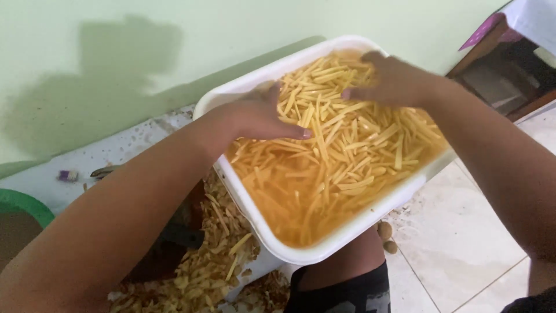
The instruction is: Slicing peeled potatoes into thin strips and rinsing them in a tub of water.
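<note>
Left hand (255,116): nearest in the head view, fingers spread flat on potato strips (341,139), clasping nothing.
Right hand (394,81): loosely curled over strips at far rim.
Tub (255,217): white, tilted, full of cloudy water.
Risk: tilt may slop water onto peelings (214,261) and tiled floor (463,243).

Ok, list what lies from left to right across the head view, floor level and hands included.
Green basin rim → heap of peelings → left hand → white tub of cut potato sticks in water → right hand → tiled floor → dark wooden furniture.
</note>
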